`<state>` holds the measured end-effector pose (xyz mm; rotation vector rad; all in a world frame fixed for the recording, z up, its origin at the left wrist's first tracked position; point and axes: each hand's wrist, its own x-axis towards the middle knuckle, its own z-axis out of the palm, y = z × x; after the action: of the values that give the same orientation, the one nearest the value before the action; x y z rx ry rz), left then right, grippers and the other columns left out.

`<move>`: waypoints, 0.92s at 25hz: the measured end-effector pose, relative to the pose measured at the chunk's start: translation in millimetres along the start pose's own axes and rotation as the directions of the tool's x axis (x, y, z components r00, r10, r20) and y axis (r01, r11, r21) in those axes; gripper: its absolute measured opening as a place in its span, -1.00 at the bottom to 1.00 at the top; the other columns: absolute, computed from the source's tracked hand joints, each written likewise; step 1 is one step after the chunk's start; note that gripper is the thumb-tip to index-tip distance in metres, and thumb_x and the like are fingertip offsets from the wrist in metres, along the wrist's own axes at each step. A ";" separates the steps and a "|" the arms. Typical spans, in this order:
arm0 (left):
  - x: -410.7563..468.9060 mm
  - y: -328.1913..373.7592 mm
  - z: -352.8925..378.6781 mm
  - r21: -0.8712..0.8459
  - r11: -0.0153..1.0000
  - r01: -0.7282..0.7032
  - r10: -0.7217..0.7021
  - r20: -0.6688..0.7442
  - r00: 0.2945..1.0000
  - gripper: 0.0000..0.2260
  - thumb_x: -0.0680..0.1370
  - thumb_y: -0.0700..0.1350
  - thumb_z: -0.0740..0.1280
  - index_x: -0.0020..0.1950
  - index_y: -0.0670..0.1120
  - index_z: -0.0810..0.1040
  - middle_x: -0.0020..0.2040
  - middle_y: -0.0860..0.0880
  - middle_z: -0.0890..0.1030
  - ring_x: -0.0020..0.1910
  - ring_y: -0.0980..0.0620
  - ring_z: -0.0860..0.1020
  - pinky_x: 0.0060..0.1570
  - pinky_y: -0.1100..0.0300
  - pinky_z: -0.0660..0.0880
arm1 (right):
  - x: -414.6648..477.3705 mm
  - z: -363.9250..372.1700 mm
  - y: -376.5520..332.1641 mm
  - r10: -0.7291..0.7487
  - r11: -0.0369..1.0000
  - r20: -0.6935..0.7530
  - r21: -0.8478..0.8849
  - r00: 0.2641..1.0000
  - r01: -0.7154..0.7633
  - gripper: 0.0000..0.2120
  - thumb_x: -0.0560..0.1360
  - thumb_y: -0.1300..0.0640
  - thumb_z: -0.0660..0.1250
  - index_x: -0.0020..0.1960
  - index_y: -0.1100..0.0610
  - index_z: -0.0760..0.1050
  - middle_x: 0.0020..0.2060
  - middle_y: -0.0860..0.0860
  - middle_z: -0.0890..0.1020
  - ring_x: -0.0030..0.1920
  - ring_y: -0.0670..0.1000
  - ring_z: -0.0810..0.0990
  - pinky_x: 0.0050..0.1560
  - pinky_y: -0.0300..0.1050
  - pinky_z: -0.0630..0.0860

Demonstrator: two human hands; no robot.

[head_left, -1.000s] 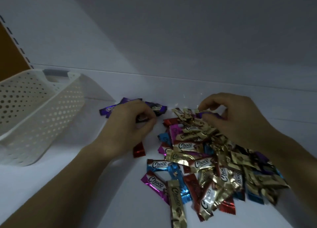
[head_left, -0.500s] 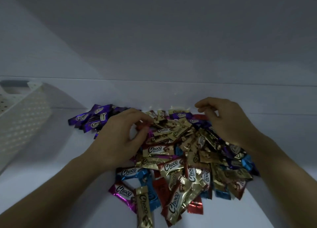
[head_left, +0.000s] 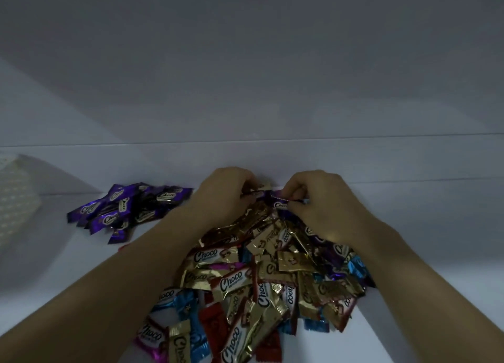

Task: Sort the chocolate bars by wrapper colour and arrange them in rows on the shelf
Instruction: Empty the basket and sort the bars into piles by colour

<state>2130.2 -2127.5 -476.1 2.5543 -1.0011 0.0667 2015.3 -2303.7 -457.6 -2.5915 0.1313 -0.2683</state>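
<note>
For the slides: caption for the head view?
Right hand pinches a purple bar on the mixed pile, left hand alongside; sorted purple bars lie left.

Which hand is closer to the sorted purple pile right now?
Left. The left hand sits at the mixed heap's far edge, just right of the purple pile; the right hand is farther right, pinching a purple bar.

One head-worn view looks forward and down, close above the white shelf (head_left: 68, 294).
</note>
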 end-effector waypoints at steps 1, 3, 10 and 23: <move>0.0 1.2 -3.1 -0.005 1.000 0.008 -0.008 0.001 1.000 -0.74 0.54 -0.07 0.45 0.22 -0.05 0.62 0.11 -0.01 0.63 -0.02 0.06 0.52 -0.04 0.25 0.39 | 1.1 -0.1 1.4 0.017 1.000 -0.022 0.026 1.000 -0.017 -0.83 0.54 0.21 0.43 -0.02 -0.07 0.59 -0.22 -0.23 0.54 -0.19 -0.24 0.53 -0.27 -0.46 0.36; -5.0 2.7 -12.7 -0.052 0.998 0.028 -0.030 -0.029 0.999 -0.72 0.51 -0.08 0.49 0.22 -0.04 0.62 0.06 0.03 0.61 -0.08 0.12 0.50 -0.13 0.34 0.37 | 1.6 -0.8 1.0 0.035 0.996 -0.081 0.089 0.996 -0.028 -0.86 0.54 0.20 0.44 0.01 -0.03 0.61 -0.24 -0.18 0.57 -0.24 -0.24 0.54 -0.31 -0.48 0.39; -73.2 -8.8 -56.4 -0.223 0.974 0.029 -0.097 -0.301 0.949 -0.75 0.46 -0.04 0.52 0.11 0.09 0.62 -0.08 0.24 0.61 -0.07 0.46 0.54 -0.15 0.59 0.41 | -5.1 -2.4 -16.3 0.048 0.929 -0.197 0.369 0.979 0.029 -0.92 0.51 0.15 0.48 -0.04 0.00 0.66 -0.32 -0.13 0.64 -0.29 -0.25 0.58 -0.26 -0.45 0.46; -160.6 -129.8 -76.4 -0.266 0.889 0.373 -0.454 -0.622 0.637 -0.83 0.42 -0.13 0.54 -0.25 0.00 0.56 -0.30 0.13 0.59 -0.31 0.23 0.55 -0.24 0.38 0.44 | 57.4 70.2 -150.6 -0.195 0.966 0.106 0.194 0.975 0.172 -0.84 0.57 0.04 0.41 -0.13 0.08 0.67 -0.30 -0.04 0.68 -0.29 -0.14 0.63 -0.28 -0.33 0.48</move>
<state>2104.3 -1908.8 -480.0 2.2808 -0.1141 0.7301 2092.6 -2148.3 -429.8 -2.4293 -0.1725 -0.1752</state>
